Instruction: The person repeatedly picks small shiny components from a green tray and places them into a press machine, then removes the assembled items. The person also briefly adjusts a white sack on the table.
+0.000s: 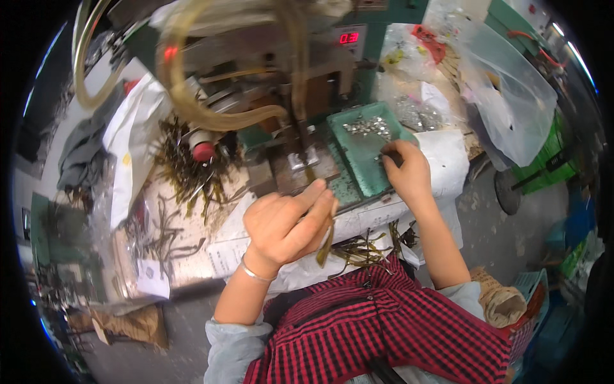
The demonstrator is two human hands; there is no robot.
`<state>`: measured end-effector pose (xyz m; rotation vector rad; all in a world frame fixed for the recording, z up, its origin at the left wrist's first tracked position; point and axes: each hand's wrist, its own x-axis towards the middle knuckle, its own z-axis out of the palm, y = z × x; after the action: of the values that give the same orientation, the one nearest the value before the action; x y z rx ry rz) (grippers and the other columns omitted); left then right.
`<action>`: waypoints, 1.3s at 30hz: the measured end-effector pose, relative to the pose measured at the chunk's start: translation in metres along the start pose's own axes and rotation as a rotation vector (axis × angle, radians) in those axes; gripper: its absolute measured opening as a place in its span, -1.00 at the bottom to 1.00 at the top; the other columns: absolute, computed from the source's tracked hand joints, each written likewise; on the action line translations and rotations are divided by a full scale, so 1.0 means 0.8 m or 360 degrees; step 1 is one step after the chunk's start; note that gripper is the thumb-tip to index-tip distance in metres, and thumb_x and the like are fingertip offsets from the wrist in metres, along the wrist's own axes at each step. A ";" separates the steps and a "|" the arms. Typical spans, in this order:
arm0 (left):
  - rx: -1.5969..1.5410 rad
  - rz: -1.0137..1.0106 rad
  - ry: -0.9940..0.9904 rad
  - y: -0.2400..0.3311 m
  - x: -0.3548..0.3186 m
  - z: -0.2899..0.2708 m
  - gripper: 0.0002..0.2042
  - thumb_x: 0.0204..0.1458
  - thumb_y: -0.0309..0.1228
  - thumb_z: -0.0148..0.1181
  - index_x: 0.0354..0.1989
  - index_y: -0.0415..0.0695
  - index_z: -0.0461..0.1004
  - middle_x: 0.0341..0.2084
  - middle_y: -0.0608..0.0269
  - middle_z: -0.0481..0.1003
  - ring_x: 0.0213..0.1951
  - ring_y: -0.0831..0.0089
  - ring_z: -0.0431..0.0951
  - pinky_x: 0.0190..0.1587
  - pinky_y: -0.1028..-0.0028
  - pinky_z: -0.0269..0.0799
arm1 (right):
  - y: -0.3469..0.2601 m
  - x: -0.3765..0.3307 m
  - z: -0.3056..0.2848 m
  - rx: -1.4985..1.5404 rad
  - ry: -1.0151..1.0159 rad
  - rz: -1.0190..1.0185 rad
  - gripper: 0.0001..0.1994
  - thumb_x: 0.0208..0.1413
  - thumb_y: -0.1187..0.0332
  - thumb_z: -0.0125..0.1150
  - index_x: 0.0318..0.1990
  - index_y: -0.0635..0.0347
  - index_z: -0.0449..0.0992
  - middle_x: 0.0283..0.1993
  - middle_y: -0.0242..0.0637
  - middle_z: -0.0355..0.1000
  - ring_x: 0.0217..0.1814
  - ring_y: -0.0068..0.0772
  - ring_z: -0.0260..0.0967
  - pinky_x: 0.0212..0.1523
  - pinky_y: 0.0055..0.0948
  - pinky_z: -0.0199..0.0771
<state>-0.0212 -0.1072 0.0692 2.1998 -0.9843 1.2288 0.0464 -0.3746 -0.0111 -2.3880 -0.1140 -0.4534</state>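
Note:
My left hand is closed round a narrow olive-brown strip that hangs below the fingers. Its index fingertip points at the front of a machine's work block, where a small shiny metal piece lies under a dark vertical rod. My right hand is over the right side of a green tray, thumb and fingers pinched together. Whatever sits in that pinch is too small to make out. Small silvery metal pieces lie heaped at the tray's far end.
A bundle of olive-brown strips lies left of the machine, beside a red knob. More strips rest at the table's front edge near my apron. A looping yellowish hose hangs before the machine. Clear plastic bags stand at the right.

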 end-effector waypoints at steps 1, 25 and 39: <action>0.0013 0.0001 -0.0020 -0.002 0.000 -0.003 -0.71 -0.15 -0.53 0.55 -0.20 -0.08 0.68 -0.24 0.21 0.71 -0.58 0.51 0.51 -0.57 0.52 0.33 | -0.008 -0.002 0.006 -0.0109 -0.0062 0.0011 -0.79 0.04 0.50 0.33 -0.13 0.26 0.60 -0.15 -0.10 0.57 -0.07 0.00 0.56 0.00 -0.22 0.54; 0.1595 -0.1550 -0.1121 -0.181 -0.262 -0.232 -0.85 0.02 -0.57 0.26 -0.24 -0.15 0.67 -0.39 0.12 0.60 -0.28 0.14 0.55 -0.23 0.18 0.47 | 0.000 0.004 0.024 0.0646 0.0055 0.0251 -0.83 0.26 0.50 0.25 -0.04 0.30 0.63 -0.14 -0.20 0.64 -0.09 -0.41 0.56 0.02 -0.44 0.49; 0.0615 -0.0645 -0.0373 -0.194 -0.186 -0.078 -0.76 0.03 -0.52 0.34 -0.09 -0.08 0.66 -0.11 0.10 0.59 -0.19 0.11 0.58 -0.15 0.26 0.50 | -0.069 -0.019 -0.018 0.0667 0.0123 -0.0104 -0.85 0.14 0.57 0.29 -0.14 0.30 0.67 -0.14 -0.21 0.64 -0.05 -0.35 0.57 0.07 -0.39 0.49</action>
<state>0.0087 0.0910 -0.0310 2.7175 -0.3574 1.0502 0.0172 -0.3417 0.0279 -1.9583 -0.2290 -0.4976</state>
